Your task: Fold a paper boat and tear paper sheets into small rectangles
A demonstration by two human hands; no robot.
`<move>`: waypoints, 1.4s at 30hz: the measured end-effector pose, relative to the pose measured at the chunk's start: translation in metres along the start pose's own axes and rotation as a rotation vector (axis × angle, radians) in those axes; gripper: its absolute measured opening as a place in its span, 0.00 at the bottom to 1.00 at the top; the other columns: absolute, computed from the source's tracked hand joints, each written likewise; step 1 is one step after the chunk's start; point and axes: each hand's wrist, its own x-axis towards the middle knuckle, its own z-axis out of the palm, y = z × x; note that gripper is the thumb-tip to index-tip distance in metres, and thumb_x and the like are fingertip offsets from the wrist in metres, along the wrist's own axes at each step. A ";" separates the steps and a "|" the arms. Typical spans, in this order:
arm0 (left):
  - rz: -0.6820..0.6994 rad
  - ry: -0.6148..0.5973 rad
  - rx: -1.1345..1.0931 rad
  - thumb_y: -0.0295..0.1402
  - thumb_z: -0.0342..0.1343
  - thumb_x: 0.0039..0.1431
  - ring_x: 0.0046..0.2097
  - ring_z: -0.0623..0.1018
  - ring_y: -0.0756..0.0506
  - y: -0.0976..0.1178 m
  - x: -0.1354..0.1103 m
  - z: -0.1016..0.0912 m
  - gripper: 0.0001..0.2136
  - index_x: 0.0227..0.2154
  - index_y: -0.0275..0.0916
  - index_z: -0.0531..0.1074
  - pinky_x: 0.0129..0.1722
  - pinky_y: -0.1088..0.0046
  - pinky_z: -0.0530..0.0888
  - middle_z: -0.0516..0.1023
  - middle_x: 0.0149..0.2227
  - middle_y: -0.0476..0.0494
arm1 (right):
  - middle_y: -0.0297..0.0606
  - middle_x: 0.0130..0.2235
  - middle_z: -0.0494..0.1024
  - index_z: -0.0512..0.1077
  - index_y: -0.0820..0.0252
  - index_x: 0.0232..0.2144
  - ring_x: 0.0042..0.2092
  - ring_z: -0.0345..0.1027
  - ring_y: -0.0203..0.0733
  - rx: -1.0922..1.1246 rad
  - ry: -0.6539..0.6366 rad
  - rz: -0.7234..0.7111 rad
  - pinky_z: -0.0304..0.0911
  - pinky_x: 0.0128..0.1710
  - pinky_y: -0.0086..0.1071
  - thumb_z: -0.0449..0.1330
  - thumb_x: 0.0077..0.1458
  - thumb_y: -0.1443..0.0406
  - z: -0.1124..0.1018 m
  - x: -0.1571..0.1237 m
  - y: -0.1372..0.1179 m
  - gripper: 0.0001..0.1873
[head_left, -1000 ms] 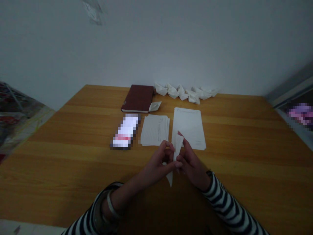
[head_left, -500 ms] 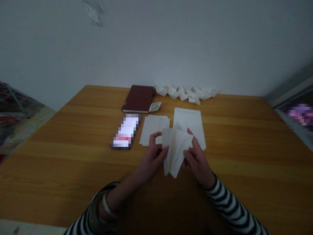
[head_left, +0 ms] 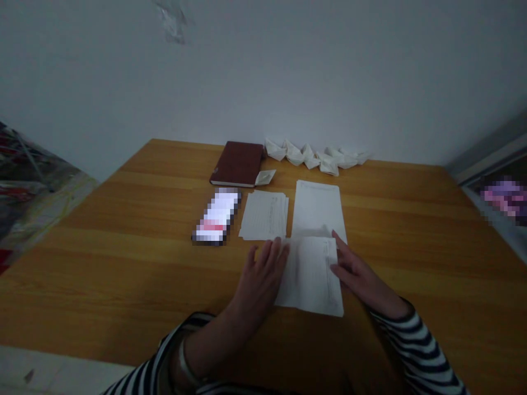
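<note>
1. An unfolded sheet of paper (head_left: 319, 277) spreads between a person's two bare hands, with printed lines along its right side and a crease running from top to bottom. Its upper edge covers the near end of a larger white sheet (head_left: 317, 206).
2. The left hand (head_left: 261, 277) lies palm down at the paper's left edge. Its grip is released: the fingers are extended and slightly spread, their tips by the upper left corner, so the paper lies to the right of this grip.
3. The right hand (head_left: 364, 274) is at the opposite edge, thumb on the paper's margin and index finger at the upper right corner, the two standing apart. The paper lies to the left of this grip; whether hidden fingers pinch it from below, I cannot tell.
4. Left of the larger sheet, a stack of smaller printed sheets (head_left: 265, 215) rests on the wooden tabletop (head_left: 411, 230), and beside it lies a phone (head_left: 218, 215) with a pixelated screen.
5. Farther back sits a dark red notebook (head_left: 239, 163), with one small folded paper (head_left: 265, 177) at its near right corner.
6. Right of the notebook, several folded paper shapes (head_left: 294, 153) form a row near the wall.
</note>
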 end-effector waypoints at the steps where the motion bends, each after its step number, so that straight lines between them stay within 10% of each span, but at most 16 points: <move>1: 0.009 0.033 0.029 0.24 0.44 0.65 0.64 0.60 0.33 0.002 -0.001 0.003 0.22 0.61 0.36 0.60 0.58 0.46 0.61 0.59 0.64 0.32 | 0.35 0.31 0.75 0.35 0.61 0.69 0.28 0.64 0.37 -0.026 0.047 -0.042 0.64 0.29 0.31 0.54 0.60 0.60 0.002 0.001 -0.001 0.43; 4: 0.104 0.037 0.047 0.22 0.40 0.65 0.68 0.50 0.36 -0.003 0.001 0.006 0.23 0.62 0.38 0.58 0.63 0.41 0.51 0.51 0.69 0.40 | 0.33 0.31 0.74 0.38 0.59 0.69 0.30 0.64 0.37 -0.093 0.175 -0.147 0.64 0.32 0.31 0.53 0.62 0.59 0.002 0.007 -0.005 0.40; 10: 0.175 -0.215 -0.134 0.23 0.42 0.65 0.52 0.72 0.39 -0.016 0.010 0.004 0.22 0.62 0.32 0.58 0.50 0.58 0.71 0.70 0.54 0.31 | 0.33 0.27 0.74 0.67 0.61 0.59 0.26 0.63 0.37 -0.383 0.219 -0.170 0.63 0.30 0.32 0.54 0.61 0.58 -0.002 0.006 -0.001 0.26; 19: 0.061 -0.323 -0.129 0.22 0.42 0.64 0.34 0.77 0.43 -0.003 0.011 0.007 0.27 0.66 0.33 0.50 0.30 0.68 0.73 0.74 0.44 0.34 | 0.52 0.56 0.73 0.66 0.65 0.59 0.53 0.73 0.52 -0.608 0.345 -0.182 0.67 0.52 0.46 0.47 0.64 0.62 0.028 -0.025 0.012 0.25; 28: -0.046 -0.306 -0.005 0.21 0.43 0.64 0.33 0.77 0.45 0.018 0.012 0.006 0.26 0.65 0.31 0.51 0.27 0.70 0.74 0.72 0.41 0.36 | 0.52 0.45 0.81 0.57 0.66 0.64 0.42 0.78 0.51 -0.930 0.514 -0.071 0.72 0.40 0.42 0.43 0.66 0.64 0.059 -0.034 0.014 0.27; 42: -0.065 -0.258 -0.005 0.20 0.43 0.63 0.33 0.77 0.45 0.019 0.010 0.012 0.26 0.64 0.30 0.53 0.26 0.72 0.72 0.72 0.40 0.36 | 0.44 0.36 0.81 0.45 0.61 0.68 0.31 0.75 0.48 -0.801 0.607 0.027 0.64 0.28 0.34 0.45 0.66 0.61 0.067 -0.042 0.007 0.31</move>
